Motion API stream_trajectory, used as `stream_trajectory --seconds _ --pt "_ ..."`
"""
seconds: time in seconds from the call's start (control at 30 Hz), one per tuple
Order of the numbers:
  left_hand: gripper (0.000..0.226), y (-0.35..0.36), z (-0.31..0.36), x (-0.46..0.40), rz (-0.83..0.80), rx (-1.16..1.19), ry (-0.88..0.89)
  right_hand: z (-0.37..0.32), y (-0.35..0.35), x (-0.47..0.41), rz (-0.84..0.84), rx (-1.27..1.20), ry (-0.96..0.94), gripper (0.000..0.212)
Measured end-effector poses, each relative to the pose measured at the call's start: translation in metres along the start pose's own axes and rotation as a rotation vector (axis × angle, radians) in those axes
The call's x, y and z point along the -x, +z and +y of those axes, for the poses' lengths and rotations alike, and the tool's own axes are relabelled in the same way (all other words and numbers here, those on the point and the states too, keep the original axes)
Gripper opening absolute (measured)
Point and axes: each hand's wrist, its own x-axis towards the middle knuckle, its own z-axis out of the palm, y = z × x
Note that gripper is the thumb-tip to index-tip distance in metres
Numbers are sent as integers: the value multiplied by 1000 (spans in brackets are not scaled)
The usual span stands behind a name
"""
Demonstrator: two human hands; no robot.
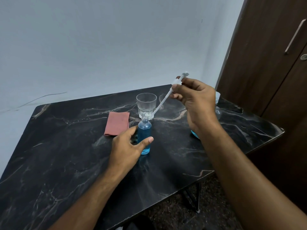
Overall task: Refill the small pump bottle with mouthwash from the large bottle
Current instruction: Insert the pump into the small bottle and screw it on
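The left hand [127, 146] wraps loosely around the small pump bottle [144, 138], thumb on its near right side and fingers curled behind its left side, steadying it where it stands upright on the surface [66, 163]. The bottle's neck is uncapped and open at the top, and blue mouthwash fills it up to about the shoulder.

The right hand [194, 100] is raised above the surface, to the right of and farther back than the small bottle. Its fingertips are pinched closed on the white pump head [178, 80], which is out of the bottle. The pump's dip tube [162, 103] slants down and to the left from the hand, and its lower end is close above and just right of the bottle's open neck; whether it touches the rim cannot be told.

Directly behind the small bottle stands a clear drinking glass [146, 103], upright, and the tube crosses in front of its right side. To the left of the glass and bottle lies a folded reddish cloth [117, 123], flat on the surface.

The large bottle [217, 105] is mostly hidden behind the right hand and wrist: a clear upper part shows past the hand on the far right, and a patch of blue liquid shows low beside the wrist.

The surface is dark with pale marble-like veining. A pale wall [99, 47] rises behind it, and a dark wooden door [265, 55] with a long handle stands at the far right.
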Motion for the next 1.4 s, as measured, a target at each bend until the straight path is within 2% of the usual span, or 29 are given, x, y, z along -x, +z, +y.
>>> stream_trajectory --seconds 0.3,0.5,0.73,0.87,0.97,1.07,1.4 --pt "32 0 3 0 0 -49 -5 -14 7 7 -20 -24 -33 21" --pt "39 1 5 2 -12 -88 7 -11 9 12 -104 118 -32 24" --pt "52 1 12 5 -15 -91 36 4 12 31 -358 424 -4 26" --pt "56 1 14 6 -10 -123 54 14 5 36 -469 488 55 26" --pt "51 1 14 6 -8 -148 72 21 -1 38 -522 501 102 22" --pt "42 2 12 5 -26 -144 65 24 -5 37 -522 520 123 19" --pt "42 4 9 7 -30 -185 65 22 -7 36 -539 553 142 22"
